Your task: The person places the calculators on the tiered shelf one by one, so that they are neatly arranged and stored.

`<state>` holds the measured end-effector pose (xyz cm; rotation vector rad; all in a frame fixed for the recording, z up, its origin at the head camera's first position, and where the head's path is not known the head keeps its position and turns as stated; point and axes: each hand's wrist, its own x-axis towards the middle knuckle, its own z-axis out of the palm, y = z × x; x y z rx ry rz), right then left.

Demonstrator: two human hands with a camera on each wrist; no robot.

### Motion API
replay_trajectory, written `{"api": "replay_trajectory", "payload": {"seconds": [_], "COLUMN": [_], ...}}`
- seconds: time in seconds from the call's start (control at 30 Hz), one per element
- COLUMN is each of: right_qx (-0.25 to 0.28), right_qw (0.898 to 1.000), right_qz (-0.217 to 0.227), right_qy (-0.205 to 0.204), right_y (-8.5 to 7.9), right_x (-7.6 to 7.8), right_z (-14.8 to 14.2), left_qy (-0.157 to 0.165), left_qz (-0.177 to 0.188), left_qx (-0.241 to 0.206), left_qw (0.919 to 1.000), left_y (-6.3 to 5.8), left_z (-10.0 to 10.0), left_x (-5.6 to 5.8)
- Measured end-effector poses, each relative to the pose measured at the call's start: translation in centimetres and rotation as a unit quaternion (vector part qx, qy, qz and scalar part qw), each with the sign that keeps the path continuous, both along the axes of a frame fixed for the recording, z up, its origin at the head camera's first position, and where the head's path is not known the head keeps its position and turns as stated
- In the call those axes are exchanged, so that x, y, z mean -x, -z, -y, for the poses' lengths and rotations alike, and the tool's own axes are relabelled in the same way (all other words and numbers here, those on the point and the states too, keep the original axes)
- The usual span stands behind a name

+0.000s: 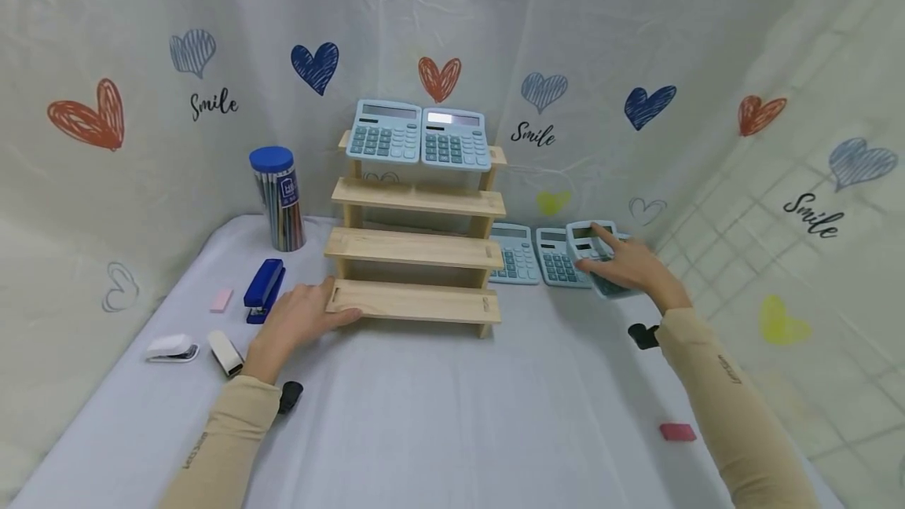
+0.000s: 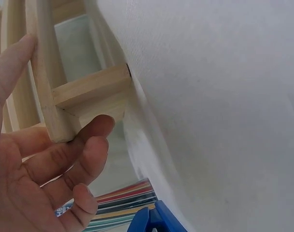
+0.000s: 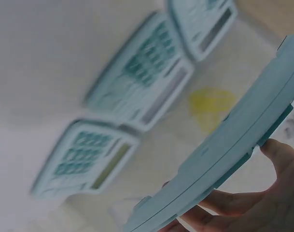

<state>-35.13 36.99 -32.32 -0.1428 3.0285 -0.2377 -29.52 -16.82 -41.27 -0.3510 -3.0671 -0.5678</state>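
My left hand grips the left end of the lowest board of a wooden stepped rack. In the left wrist view, the thumb lies along the rack's wood and the fingers curl beneath its corner. Over at the right, my right hand holds a light blue calculator by its edges, raised and tilted. Behind it, more calculators lie on the cloth, one beside the rack and another next to that. Two calculators, a left and a right, lean side by side on the top board.
Left of the rack stand a blue-lidded tub of pencils and a blue stapler. A pink eraser, a white stapler and a white block-shaped item lie nearby. A red eraser lies front right. A printed curtain hangs behind.
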Motion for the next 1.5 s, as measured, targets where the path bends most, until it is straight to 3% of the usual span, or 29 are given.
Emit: {"api": "replay_trajectory", "payload": {"seconds": [0.17,0.33,0.77,1.13,1.5], "right_qx": [0.008,0.002,-0.032,-0.035,0.001], "right_qw": [1.0,0.997,0.991,0.986,0.99], "right_qz": [-0.008,-0.03,-0.044,-0.077,-0.103], "right_qy": [-0.017,-0.069,-0.122,-0.146,-0.097], "right_y": [-1.9,-3.4,-6.0,-5.4,-4.5], "right_x": [0.3,0.5,2.0,3.7,5.5], "right_z": [4.9,9.0,16.2,19.7,22.7], "left_qy": [-0.006,-0.005,-0.006,-0.006,-0.011], "left_qz": [0.008,0.01,0.014,0.009,0.017], "left_qx": [0.004,0.003,0.002,0.004,-0.001], "left_qw": [0.9999,0.9999,0.9999,0.9999,0.9998], "left_y": [0.1,0.2,0.2,0.1,0.2], "left_z": [0.0,-0.1,-0.1,-0.1,0.0], "left_x": [0.1,0.2,0.1,0.2,0.2]}}
